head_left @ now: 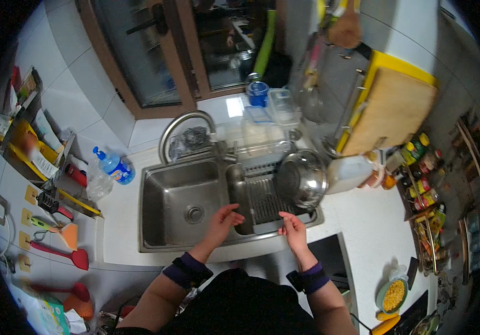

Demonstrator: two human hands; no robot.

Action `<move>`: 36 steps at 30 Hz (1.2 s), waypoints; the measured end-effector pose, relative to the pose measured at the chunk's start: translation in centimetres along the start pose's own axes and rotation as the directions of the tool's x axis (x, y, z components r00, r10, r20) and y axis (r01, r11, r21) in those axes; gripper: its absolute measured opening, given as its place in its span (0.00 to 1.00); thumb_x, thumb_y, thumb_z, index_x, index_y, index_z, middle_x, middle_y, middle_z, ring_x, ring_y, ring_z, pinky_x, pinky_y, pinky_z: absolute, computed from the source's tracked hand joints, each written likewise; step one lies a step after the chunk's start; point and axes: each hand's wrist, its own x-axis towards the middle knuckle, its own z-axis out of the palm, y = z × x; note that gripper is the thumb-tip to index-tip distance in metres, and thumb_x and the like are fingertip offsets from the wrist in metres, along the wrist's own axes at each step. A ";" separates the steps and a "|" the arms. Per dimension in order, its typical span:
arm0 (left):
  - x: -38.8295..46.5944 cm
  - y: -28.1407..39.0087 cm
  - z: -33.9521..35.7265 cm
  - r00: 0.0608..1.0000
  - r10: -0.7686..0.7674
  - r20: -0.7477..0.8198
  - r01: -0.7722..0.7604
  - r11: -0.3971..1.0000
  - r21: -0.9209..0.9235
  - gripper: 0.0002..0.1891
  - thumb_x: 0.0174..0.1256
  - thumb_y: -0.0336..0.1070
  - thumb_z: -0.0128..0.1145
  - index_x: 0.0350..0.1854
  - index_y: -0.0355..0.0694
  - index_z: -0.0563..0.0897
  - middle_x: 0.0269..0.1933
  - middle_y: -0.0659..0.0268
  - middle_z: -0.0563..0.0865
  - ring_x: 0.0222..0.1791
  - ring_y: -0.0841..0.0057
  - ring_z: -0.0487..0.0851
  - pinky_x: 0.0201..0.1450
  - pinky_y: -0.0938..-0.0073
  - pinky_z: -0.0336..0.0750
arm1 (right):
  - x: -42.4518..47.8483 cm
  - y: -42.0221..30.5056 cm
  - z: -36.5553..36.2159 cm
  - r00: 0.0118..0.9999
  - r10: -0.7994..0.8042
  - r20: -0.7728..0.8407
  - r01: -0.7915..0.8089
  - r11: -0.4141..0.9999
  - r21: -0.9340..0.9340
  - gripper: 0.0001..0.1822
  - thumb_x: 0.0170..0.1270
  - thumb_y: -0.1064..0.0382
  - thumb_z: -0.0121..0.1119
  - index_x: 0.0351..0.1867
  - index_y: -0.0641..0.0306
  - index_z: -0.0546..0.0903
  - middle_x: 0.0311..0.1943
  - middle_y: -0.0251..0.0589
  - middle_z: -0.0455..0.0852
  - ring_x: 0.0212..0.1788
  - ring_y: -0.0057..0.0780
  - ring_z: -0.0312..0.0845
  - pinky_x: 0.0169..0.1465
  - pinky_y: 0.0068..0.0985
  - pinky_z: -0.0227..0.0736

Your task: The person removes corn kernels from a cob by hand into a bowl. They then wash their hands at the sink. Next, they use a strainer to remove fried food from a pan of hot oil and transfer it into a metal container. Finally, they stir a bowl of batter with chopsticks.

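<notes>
Over the double-bowl stainless steel sink, near its divider, my left hand holds nothing, its fingers loosely bent and apart. My right hand is at the sink's front edge, below the drying rack, with its fingers curled; whether something small is between them I cannot tell. A shiny metal bowl leans tilted on the rack's right side, just beyond my right hand. The curved faucet arches over the back of the left bowl.
A blue soap pump bottle stands left of the sink. Plastic containers line the back ledge. To the right are a large plastic jug, a wooden cutting board and a bowl of corn kernels.
</notes>
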 end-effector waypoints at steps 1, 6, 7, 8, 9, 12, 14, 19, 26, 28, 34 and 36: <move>0.2 0.5 -2.7 0.997 -0.016 -0.073 0.017 1.000 0.016 0.16 0.76 0.31 0.44 0.61 0.34 0.73 0.46 0.56 0.86 0.43 0.74 0.84 0.49 0.73 0.79 | 1.9 0.5 2.1 0.999 0.031 0.037 -0.030 0.999 -0.015 0.14 0.76 0.62 0.49 0.52 0.67 0.81 0.20 0.29 0.74 0.23 0.15 0.70 0.31 0.18 0.70; 0.5 2.8 -12.2 0.964 -0.107 -0.243 0.072 0.986 -0.148 0.17 0.77 0.33 0.43 0.63 0.34 0.72 0.48 0.55 0.86 0.44 0.70 0.85 0.50 0.71 0.79 | 10.4 3.1 9.5 0.979 0.116 0.165 -0.105 0.992 -0.075 0.14 0.75 0.62 0.51 0.55 0.66 0.78 0.22 0.29 0.77 0.24 0.15 0.72 0.34 0.18 0.73; 0.8 3.4 -13.3 0.952 -0.155 -0.262 0.103 0.974 -0.203 0.17 0.77 0.34 0.43 0.63 0.34 0.71 0.48 0.55 0.85 0.45 0.69 0.85 0.50 0.70 0.79 | 12.1 3.5 10.8 0.973 0.187 0.135 -0.176 0.980 -0.090 0.15 0.74 0.62 0.51 0.56 0.66 0.77 0.27 0.30 0.81 0.28 0.15 0.75 0.35 0.19 0.75; 1.2 3.5 -14.4 0.940 -0.196 -0.280 0.122 0.957 -0.262 0.17 0.77 0.34 0.43 0.63 0.34 0.71 0.49 0.54 0.85 0.45 0.68 0.85 0.50 0.70 0.79 | 14.0 4.0 12.2 0.973 0.178 0.149 -0.168 0.983 -0.078 0.15 0.74 0.63 0.52 0.57 0.66 0.77 0.30 0.31 0.82 0.30 0.16 0.76 0.36 0.19 0.75; 1.7 3.5 -15.2 0.928 -0.236 -0.288 0.139 0.938 -0.319 0.18 0.77 0.35 0.44 0.63 0.34 0.71 0.49 0.54 0.85 0.46 0.68 0.85 0.50 0.69 0.79 | 15.9 4.4 13.1 0.974 0.165 0.156 -0.157 0.986 -0.065 0.15 0.74 0.63 0.52 0.57 0.66 0.76 0.33 0.32 0.83 0.33 0.17 0.77 0.37 0.19 0.76; 3.3 3.2 -16.5 0.910 -0.289 -0.297 0.133 0.882 -0.452 0.19 0.77 0.36 0.44 0.64 0.33 0.70 0.51 0.53 0.84 0.47 0.66 0.85 0.51 0.68 0.79 | 23.2 7.5 14.2 0.985 -0.007 0.174 0.084 0.894 -0.440 0.19 0.72 0.64 0.54 0.61 0.70 0.71 0.42 0.36 0.83 0.39 0.22 0.77 0.41 0.22 0.74; 4.0 3.1 -16.7 0.906 -0.306 -0.292 0.140 0.868 -0.476 0.20 0.76 0.38 0.45 0.64 0.32 0.70 0.52 0.52 0.84 0.49 0.65 0.84 0.52 0.67 0.79 | 27.7 9.8 14.9 0.988 -0.112 0.105 0.152 0.787 -0.598 0.21 0.71 0.65 0.54 0.62 0.70 0.70 0.48 0.40 0.82 0.47 0.26 0.78 0.51 0.24 0.73; 5.3 3.0 -18.7 0.906 -0.337 -0.256 0.191 0.865 -0.465 0.23 0.77 0.40 0.45 0.67 0.31 0.66 0.55 0.50 0.82 0.52 0.63 0.83 0.56 0.65 0.78 | 34.2 11.2 16.1 0.976 -0.078 0.205 0.175 0.842 -0.511 0.16 0.70 0.71 0.52 0.58 0.69 0.70 0.46 0.42 0.83 0.51 0.29 0.81 0.53 0.27 0.73; 7.5 -6.9 -23.1 0.936 -0.253 0.244 0.089 -0.501 -0.861 0.30 0.77 0.46 0.42 0.72 0.31 0.56 0.68 0.48 0.69 0.65 0.59 0.72 0.64 0.63 0.72 | 34.0 9.8 16.5 0.946 -0.088 0.311 0.176 0.947 -0.269 0.05 0.70 0.74 0.50 0.44 0.65 0.69 0.40 0.43 0.82 0.46 0.28 0.83 0.47 0.25 0.75; 8.8 -3.9 -21.8 0.910 -0.390 0.137 0.125 -0.055 -0.991 0.30 0.77 0.47 0.41 0.72 0.31 0.55 0.69 0.48 0.67 0.66 0.58 0.71 0.66 0.62 0.70 | 34.1 10.3 15.4 0.947 -0.110 0.302 0.205 0.931 -0.302 0.05 0.71 0.75 0.50 0.44 0.65 0.69 0.39 0.40 0.81 0.46 0.25 0.82 0.46 0.23 0.74; 10.6 -0.4 -21.1 0.900 -0.421 -0.110 0.187 0.603 -0.775 0.32 0.77 0.50 0.40 0.72 0.30 0.55 0.69 0.47 0.66 0.68 0.56 0.69 0.71 0.61 0.67 | 33.2 8.2 16.3 0.963 -0.017 0.269 0.105 0.943 -0.317 0.04 0.71 0.74 0.51 0.42 0.64 0.69 0.34 0.35 0.78 0.45 0.24 0.82 0.42 0.19 0.72; 10.6 -0.6 -21.1 0.906 -0.411 -0.102 0.185 0.601 -0.778 0.32 0.77 0.50 0.41 0.72 0.30 0.55 0.69 0.46 0.66 0.68 0.55 0.69 0.71 0.60 0.65 | 33.1 8.3 16.6 0.965 -0.068 0.254 0.136 0.955 -0.262 0.04 0.71 0.73 0.51 0.41 0.63 0.70 0.31 0.32 0.76 0.43 0.21 0.82 0.41 0.18 0.71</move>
